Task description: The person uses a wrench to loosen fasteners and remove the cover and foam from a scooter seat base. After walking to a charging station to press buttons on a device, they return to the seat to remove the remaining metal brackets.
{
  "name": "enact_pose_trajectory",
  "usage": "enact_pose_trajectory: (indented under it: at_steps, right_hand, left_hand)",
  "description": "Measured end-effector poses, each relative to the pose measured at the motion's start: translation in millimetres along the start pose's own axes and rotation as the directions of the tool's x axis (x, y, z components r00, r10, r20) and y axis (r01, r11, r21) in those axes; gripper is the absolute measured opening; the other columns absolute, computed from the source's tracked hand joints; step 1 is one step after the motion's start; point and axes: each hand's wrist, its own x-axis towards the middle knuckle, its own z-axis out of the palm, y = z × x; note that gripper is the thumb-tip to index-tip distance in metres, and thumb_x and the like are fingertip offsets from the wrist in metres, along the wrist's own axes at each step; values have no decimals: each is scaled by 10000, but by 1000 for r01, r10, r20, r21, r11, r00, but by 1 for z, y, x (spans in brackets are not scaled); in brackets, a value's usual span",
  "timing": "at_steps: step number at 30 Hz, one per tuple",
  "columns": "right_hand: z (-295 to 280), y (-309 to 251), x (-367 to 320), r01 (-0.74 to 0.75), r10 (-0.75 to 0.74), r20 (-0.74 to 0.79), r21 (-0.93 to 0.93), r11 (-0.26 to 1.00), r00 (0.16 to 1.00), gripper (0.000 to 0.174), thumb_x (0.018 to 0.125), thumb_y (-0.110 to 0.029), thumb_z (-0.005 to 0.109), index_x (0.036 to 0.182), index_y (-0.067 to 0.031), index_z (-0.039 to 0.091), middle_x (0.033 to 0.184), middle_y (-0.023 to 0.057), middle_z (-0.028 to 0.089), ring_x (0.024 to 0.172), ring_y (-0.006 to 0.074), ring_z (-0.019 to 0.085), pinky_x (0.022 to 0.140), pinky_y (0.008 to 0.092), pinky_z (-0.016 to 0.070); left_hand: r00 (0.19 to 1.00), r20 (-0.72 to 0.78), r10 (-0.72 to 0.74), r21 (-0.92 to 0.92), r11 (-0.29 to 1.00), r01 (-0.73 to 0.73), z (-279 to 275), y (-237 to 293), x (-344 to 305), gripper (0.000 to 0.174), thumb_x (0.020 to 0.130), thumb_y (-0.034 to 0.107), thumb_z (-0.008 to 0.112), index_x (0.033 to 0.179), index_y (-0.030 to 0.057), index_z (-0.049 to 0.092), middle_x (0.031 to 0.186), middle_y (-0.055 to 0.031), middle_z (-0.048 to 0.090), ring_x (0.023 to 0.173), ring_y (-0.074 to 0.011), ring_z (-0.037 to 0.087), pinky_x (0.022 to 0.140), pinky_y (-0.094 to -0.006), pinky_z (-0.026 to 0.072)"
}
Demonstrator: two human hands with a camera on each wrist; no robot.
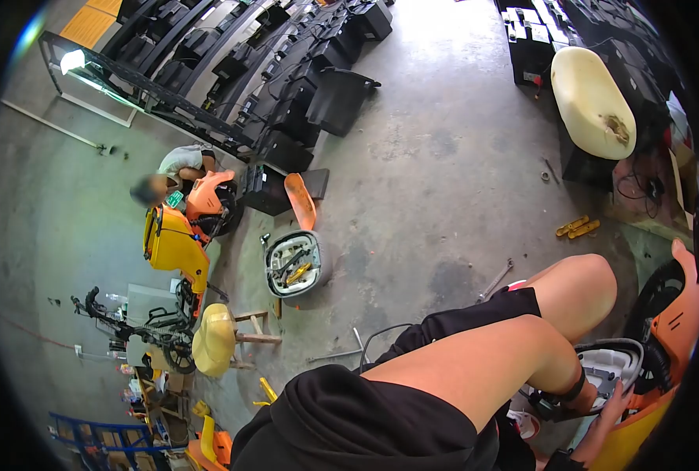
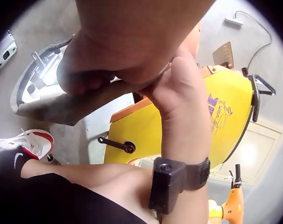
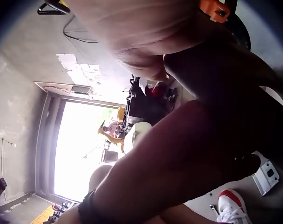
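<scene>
Seemingly left hand (image 2: 118,46) clamps the grey panel (image 2: 46,106); right hand (image 2: 179,86) grip, cannot tell.

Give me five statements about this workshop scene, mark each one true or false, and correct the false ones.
1. The left hand grips the edge of a grey panel. True.
2. The scooter body beside that hand is blue. False: it is yellow with an orange edge.
3. A second person is down low beside an orange scooter across the concrete floor. True.
4. The person wearing the camera has long trousers on. False: they wear black shorts, and the knee is bare.
5. The shoe by the panel is plain black. False: it is white and red, above a black sock.
</scene>
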Motion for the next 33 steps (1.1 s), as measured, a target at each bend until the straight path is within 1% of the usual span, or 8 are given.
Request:
enact_pose_trajectory:
  at_steps: [12,15,20,23,25,26,27,33]
  right_hand:
    - [8,13,17,159,-160,82,8,987,984,560,897,-69,484,1441,-36,356,1370,148,468,1183,236,481,1016,309,339]
    - [9,20,18,244,-244,82,6,970,966,600,854,-61,456,1443,-24,350,1361,147,474,1142,240,508,984,311,379]
    - [22,-7,-7,176,-173,65,-32,984,983,640,814,-54,472,1442,-23,352,1391,157,458,1144,248,507,986,313,380]
    - [26,3,-5,355,-353,60,-296,887,934,671,781,-34,505,1430,15,343,1441,191,412,1324,264,399,1092,316,273]
    - [36,-12,-23,377,-366,94,-170,910,926,661,770,18,480,1418,30,350,1451,198,389,1349,287,367,1120,347,242]
    - [43,-11,-24,390,-385,62,-158,907,921,655,758,23,469,1404,40,366,1442,206,394,1351,294,363,1118,352,251]
    - [48,-34,-41,342,-336,66,-132,930,940,656,744,22,463,1395,45,380,1428,213,405,1341,301,376,1113,351,261]
    - [52,-41,-44,347,-368,-64,-219,912,928,639,730,0,547,1361,1,448,1280,232,507,1207,364,489,1037,375,375]
  left_hand:
    - [970,-29,-242,-492,848,197,10,-27,16,247,878,183,460,1009,80,642,927,-152,653,870,-258,625,715,-400,462]
    - [976,-191,102,-63,991,-116,-18,-11,-25,233,889,195,447,921,42,621,833,-167,649,795,-285,616,690,-418,444]
    - [945,-260,197,-231,938,-259,-15,-15,-1,557,961,501,377,941,12,643,901,-186,671,828,-290,620,712,-396,462]
    - [999,25,-22,-523,852,32,-39,2,-19,666,891,676,374,849,87,683,646,-15,576,539,-131,477,473,-296,344]
    - [996,69,52,-666,746,7,-53,20,-32,457,883,502,519,933,80,689,724,-11,618,551,-114,497,454,-296,360]
    - [993,89,73,-628,778,-1,-56,18,-28,429,924,401,521,1030,18,681,951,-66,678,874,-150,608,773,-327,482]
    - [973,51,225,-738,665,-115,-39,-8,-5,389,893,331,550,1085,11,661,1023,-79,671,940,-159,611,835,-328,479]
    - [987,-11,158,-686,717,-123,-51,-11,-9,321,897,232,525,1051,-15,661,1005,-56,667,919,-138,595,827,-298,475]
